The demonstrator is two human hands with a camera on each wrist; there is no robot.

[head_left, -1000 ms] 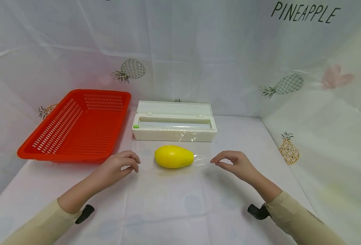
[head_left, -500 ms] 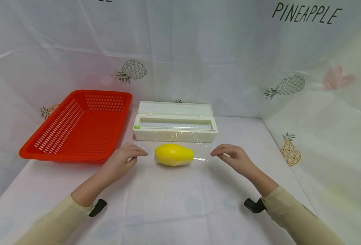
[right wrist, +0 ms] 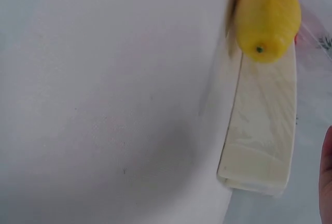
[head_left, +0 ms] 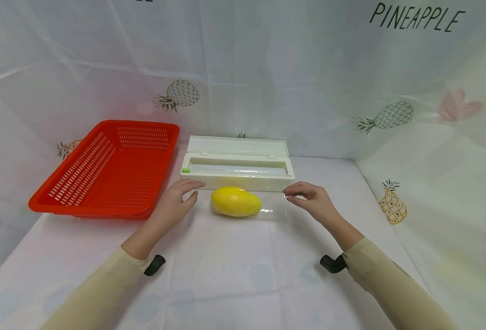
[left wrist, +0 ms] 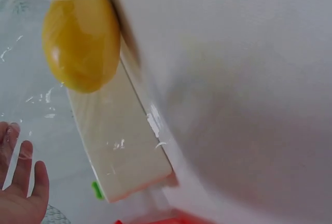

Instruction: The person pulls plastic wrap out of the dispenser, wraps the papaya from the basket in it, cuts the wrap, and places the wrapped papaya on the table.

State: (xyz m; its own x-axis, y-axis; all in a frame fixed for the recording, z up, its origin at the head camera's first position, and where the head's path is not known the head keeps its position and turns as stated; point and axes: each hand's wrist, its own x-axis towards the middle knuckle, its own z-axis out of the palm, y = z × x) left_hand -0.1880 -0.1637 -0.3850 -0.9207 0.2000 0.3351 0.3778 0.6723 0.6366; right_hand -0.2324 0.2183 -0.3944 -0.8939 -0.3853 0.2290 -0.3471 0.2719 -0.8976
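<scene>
A yellow, oblong papaya-shaped fruit [head_left: 236, 201] lies under clear cling film [head_left: 273, 210] just before the white cling film box [head_left: 238, 183], whose lid stands raised. My left hand [head_left: 174, 201] is beside the fruit's left end at the box's front left corner. Its fingers reach forward, thumb apart from them; in the left wrist view the fingers [left wrist: 22, 169] look spread against the film. Right of the fruit, my right hand [head_left: 313, 201] pinches the film's edge between thumb and fingertips. The right wrist view shows the fruit's narrow end, with a small green dot.
A red slotted basket [head_left: 144, 208] stands at the left, close to my left hand. A green slider [head_left: 186, 170] sits on the box's left end. White printed cloth [head_left: 267, 82] hangs behind the table [head_left: 226, 266].
Both hands have moved away from me toward the box, the left also rightward. Its fingers have straightened. The fruit sits slightly farther back, and the film has shifted with it.
</scene>
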